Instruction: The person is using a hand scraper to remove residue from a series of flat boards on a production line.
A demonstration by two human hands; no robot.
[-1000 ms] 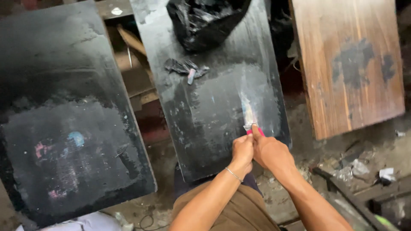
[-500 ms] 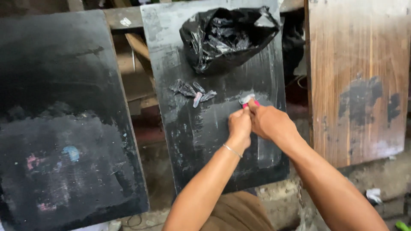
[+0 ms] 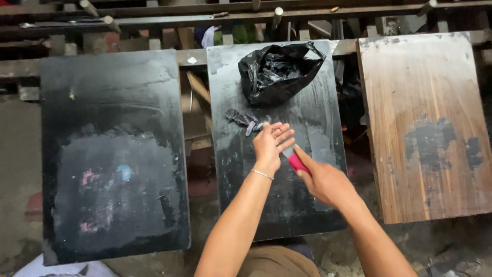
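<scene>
The right hand (image 3: pixel 325 179) gripped a pink-handled scraper (image 3: pixel 294 159), blade angled up-left against the open, empty left hand (image 3: pixel 271 141), above the middle black surface (image 3: pixel 230 154).

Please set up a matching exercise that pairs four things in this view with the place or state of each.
Things:
1. black plastic bag
2. pink-handled tool
3. brown wooden board
4. left hand

Places or states:
A. far right, dark patches
B. open, fingers spread
C. gripped in the right hand
D. top of the middle black board

Pairs: 1-D, 2-C, 3-A, 4-B
</scene>
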